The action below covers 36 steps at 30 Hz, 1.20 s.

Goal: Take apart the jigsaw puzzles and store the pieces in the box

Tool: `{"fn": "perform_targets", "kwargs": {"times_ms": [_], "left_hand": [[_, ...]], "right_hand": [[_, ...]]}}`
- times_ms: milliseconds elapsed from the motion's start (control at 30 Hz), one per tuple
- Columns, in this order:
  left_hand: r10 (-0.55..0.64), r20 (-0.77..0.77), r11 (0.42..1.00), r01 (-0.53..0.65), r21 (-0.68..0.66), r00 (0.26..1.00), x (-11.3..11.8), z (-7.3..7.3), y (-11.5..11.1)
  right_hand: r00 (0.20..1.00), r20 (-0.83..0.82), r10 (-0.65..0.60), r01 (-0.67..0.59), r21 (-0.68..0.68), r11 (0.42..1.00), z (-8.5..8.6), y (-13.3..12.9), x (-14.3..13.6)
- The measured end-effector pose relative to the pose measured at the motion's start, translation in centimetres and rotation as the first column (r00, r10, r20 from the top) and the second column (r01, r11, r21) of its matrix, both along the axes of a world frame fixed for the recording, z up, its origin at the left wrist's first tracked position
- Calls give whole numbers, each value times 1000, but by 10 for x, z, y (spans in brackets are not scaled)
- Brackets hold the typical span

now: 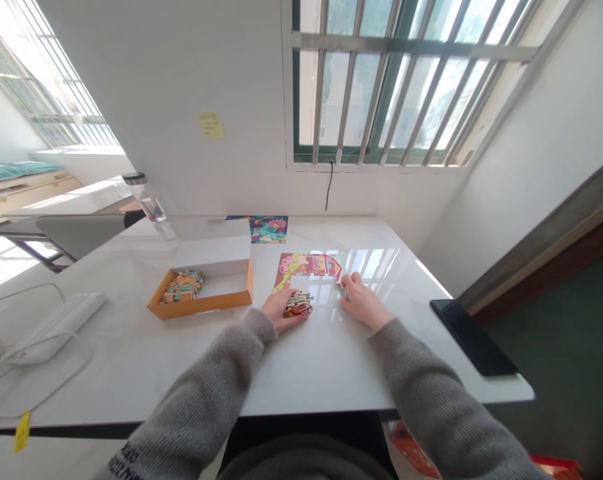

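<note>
Sleeves (201,393) are lying nearest; left hand (282,312) is grasping stacked pieces (300,305); right hand (364,301) is pinching another piece (346,294) beside the puzzle (314,265), which is probably needing gentle aligning.

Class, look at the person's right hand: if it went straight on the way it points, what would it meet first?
Probably the right end of the joined puzzle, though the right hand may already touch it.

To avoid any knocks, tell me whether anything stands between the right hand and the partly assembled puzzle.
Nothing visible does: the right hand is at the right edge of the puzzle. The left hand, with a stack of pieces, is on the opposite side; the orange box lies farther left.
</note>
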<state>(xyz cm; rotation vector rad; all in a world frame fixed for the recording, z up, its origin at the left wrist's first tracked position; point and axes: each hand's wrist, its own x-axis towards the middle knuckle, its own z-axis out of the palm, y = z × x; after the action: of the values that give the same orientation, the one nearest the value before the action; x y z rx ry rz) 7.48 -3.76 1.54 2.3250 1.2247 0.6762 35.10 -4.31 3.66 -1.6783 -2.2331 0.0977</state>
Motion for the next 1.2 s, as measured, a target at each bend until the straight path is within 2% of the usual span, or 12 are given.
{"fn": "perform_targets", "kwargs": {"times_ms": [200,267,333,400,433,500,600,700,833,1000,1067,1200], "left_hand": [[-4,-9,1000,4,19,1000,1,-2,2],[4,-16,1000,-3,24,1000,1,-4,2],[16,-29,1000,-15,24,999,2,-6,2],[16,-29,1000,-15,22,999,2,-6,1],[12,-21,1000,-12,21,1000,2,-5,0],[7,2,1000,-7,15,1000,2,-3,-2],[13,16,1000,-13,8,1000,2,0,-3],[10,10,1000,-10,13,1000,2,-1,-2],[-5,22,1000,4,21,1000,1,-4,0],[-12,51,1000,11,25,999,1,-5,1],[-17,59,1000,15,26,998,0,-6,2],[-31,96,998,26,50,995,0,-10,6]], "right_hand": [[931,-361,-61,74,22,997,-5,13,14],[821,-564,-93,70,-63,996,0,14,14],[637,-766,-87,-34,-140,990,5,11,7],[473,-879,-56,-147,-141,979,8,5,-6],[443,-896,-34,-170,-121,978,9,1,-14],[498,-867,32,-155,-53,986,9,-7,-29],[711,-687,150,-107,104,989,4,-19,-48],[832,-503,235,-171,171,970,-4,-29,-60],[870,-382,313,-279,143,950,-7,-35,-67],[814,-404,417,-429,67,901,-3,-36,-67],[830,-403,384,-388,77,919,-4,-35,-66],[924,-339,178,-140,133,981,-10,-30,-62]]}}
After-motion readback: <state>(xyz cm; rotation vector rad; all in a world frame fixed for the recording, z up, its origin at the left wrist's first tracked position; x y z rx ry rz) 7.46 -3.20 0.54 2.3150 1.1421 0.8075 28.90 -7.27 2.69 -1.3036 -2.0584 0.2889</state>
